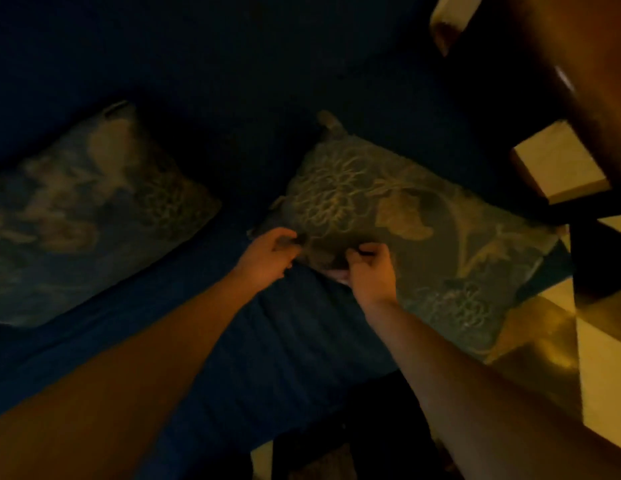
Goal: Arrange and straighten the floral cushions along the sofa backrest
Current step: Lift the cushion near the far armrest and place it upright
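Note:
Two floral cushions lean against the dark blue sofa backrest [233, 81] in dim light. The right cushion [423, 230], patterned with pale gold flowers, lies tilted, its far corner pointing up at the backrest. My left hand [267, 254] pinches its near-left corner. Close beside it, my right hand [369, 268] grips the same lower edge, fingers curled on the fabric. The left cushion [87, 216] rests slanted at the left, untouched by either hand.
The ribbed blue seat [302, 341] runs under my forearms. A dark wooden armrest or frame [586, 98] rises at the right, with pale tiled floor [600, 375] beside it. A dark object [319, 455] sits low at the seat's front edge.

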